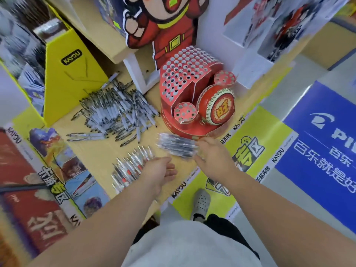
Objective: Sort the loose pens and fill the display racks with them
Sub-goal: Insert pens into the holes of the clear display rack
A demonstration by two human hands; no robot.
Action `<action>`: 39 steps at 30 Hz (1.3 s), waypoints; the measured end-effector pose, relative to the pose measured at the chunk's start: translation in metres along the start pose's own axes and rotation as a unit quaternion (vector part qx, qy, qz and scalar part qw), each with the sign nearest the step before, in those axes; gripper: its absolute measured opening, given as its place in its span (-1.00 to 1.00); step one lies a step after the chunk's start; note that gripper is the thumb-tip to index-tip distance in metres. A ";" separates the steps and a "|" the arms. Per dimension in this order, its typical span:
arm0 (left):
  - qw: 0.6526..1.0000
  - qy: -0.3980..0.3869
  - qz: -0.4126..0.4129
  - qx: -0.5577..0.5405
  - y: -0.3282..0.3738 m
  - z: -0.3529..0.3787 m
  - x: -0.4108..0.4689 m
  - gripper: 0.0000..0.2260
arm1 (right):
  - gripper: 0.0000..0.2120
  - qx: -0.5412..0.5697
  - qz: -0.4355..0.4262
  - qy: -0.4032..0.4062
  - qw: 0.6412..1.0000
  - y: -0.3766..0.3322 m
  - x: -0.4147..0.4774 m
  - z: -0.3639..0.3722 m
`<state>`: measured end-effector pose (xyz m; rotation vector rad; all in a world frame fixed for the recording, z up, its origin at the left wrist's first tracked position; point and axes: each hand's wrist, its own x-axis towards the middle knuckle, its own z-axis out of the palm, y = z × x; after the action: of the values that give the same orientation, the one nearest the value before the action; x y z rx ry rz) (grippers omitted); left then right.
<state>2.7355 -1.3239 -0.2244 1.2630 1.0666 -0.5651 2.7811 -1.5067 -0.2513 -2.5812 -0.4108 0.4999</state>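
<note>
A red cardboard display rack [194, 89] full of round holes stands on the wooden shelf [100, 149]; its holes look empty. A big heap of loose grey-and-black pens [117, 110] lies to its left. A sorted row of white pens with red marks [133, 166] lies near the front edge. My right hand [212, 155] grips a bundle of dark pens [177, 146] just in front of the rack. My left hand [159, 174] hovers over the white row, fingers relaxed, holding nothing.
A yellow KAYOU box [71, 78] stands at the back left. A red cartoon-figure cutout [163, 26] rises behind the rack. Two single pens [86, 136] lie left of the heap. Below the shelf edge are a blue floor banner [323, 147] and my shoe [201, 203].
</note>
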 end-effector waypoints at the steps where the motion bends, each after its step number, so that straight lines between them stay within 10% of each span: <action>1: 1.000 0.004 -0.006 -0.015 -0.003 0.005 -0.001 -0.73 | -0.62 0.000 -0.020 -0.031 0.999 -0.001 0.005 -0.002; 11: 0.993 0.073 -0.019 -0.089 -0.011 0.039 0.009 -0.83 | -0.47 -0.094 -0.095 -0.164 0.977 -0.011 0.044 0.003; 39: 0.974 0.218 0.061 0.002 0.011 0.040 0.053 -0.87 | -0.65 0.054 0.020 -0.101 0.993 -0.019 0.045 0.018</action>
<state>2.7814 -1.3480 -0.2674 1.4837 1.3369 -0.1959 2.8095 -1.4669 -0.2686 -2.4468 -0.3899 0.7796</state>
